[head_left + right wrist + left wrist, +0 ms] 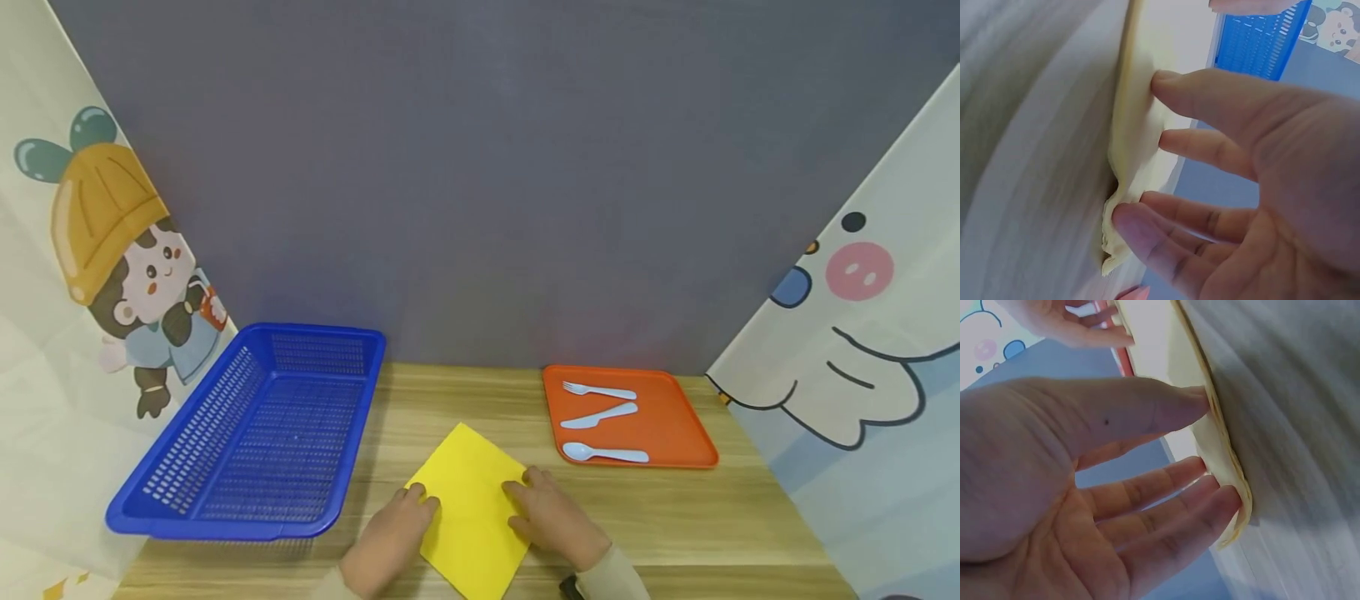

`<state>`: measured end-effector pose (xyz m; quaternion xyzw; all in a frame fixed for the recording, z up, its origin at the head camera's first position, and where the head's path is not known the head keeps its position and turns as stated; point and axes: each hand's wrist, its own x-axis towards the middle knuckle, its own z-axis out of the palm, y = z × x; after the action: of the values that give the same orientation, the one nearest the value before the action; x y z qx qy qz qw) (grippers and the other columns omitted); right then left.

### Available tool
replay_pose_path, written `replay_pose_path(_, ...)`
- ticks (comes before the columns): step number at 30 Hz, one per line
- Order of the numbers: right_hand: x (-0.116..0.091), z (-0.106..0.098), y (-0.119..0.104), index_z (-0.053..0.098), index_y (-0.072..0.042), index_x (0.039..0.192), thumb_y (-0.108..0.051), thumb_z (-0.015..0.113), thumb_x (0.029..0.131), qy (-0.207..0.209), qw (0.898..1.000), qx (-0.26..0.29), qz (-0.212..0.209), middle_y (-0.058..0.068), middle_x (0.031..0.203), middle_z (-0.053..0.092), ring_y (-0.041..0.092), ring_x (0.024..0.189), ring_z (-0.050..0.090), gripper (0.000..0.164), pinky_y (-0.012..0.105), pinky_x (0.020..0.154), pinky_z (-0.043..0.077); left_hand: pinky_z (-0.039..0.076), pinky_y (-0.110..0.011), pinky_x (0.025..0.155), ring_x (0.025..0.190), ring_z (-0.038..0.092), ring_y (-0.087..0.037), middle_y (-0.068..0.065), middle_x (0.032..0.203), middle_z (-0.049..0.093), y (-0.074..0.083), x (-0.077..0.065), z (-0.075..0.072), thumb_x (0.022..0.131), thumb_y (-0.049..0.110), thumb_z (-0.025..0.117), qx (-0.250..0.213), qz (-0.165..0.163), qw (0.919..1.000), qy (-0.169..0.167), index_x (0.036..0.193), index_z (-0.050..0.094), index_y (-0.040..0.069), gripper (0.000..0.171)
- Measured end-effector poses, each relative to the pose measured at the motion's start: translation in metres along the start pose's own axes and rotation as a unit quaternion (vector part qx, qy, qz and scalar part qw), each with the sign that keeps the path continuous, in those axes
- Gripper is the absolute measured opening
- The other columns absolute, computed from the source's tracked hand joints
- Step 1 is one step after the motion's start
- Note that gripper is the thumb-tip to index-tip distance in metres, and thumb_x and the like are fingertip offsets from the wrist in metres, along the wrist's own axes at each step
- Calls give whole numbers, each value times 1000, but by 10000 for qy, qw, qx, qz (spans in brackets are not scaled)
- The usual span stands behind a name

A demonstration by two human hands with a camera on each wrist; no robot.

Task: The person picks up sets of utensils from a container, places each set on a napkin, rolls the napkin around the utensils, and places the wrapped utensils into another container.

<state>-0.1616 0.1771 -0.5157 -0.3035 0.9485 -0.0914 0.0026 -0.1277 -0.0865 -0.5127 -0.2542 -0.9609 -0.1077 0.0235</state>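
A folded yellow cloth [471,504] lies flat on the wooden table, turned so that one corner points away from me. My left hand [392,533] rests at its left corner; in the left wrist view the thumb [1166,412] and fingertips touch the cloth along its layered edge. On the opposite side, my right hand [557,518] presses the right corner with thumb and spread fingertips. The right wrist view shows these fingers [1175,247] relaxed on the cloth [1138,125], with slightly wavy layers below them.
A blue plastic basket [348,442] stands at the left. At the back right is an orange tray [675,425] bearing a light blue fork [603,392], knife [600,416] and spoon [607,454]. A grey panel [480,183] rises behind the table, with printed curtains on both sides.
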Motion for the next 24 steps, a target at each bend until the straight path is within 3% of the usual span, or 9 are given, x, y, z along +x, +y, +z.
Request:
replay_pose_path(4, -3, 0, -4, 66, -6, 117, -24, 79, 85, 128, 9998, -124, -2, 16, 105, 55, 28, 91, 53, 39, 41, 78, 53, 56, -36, 70, 87, 58, -27, -11, 101, 57, -5, 5, 1, 84, 5, 75, -278, -89, 9995, -78, 104, 68, 5, 21)
replay_pose_path(9, -7, 1, -8, 65, -6, 114, -25, 80, 85, 207, 9996, -148, 76, 13, 101, 52, 26, 86, 51, 38, 39, 74, 51, 55, -45, 82, 96, 59, -32, -16, 109, 59, -7, 8, 0, 83, 29, 81, -508, -132, 9985, -131, 107, 67, 3, 38)
replay_pose_path(24, -6, 3, -9, 64, -5, 116, -25, 79, 86, 152, 9994, 77, 314, 17, 105, 52, 29, 91, 52, 39, 41, 75, 52, 53, -49, 90, 109, 57, -36, -19, 119, 57, -8, 10, -3, 80, 29, 83, -536, -202, 9982, -199, 116, 65, 2, 48)
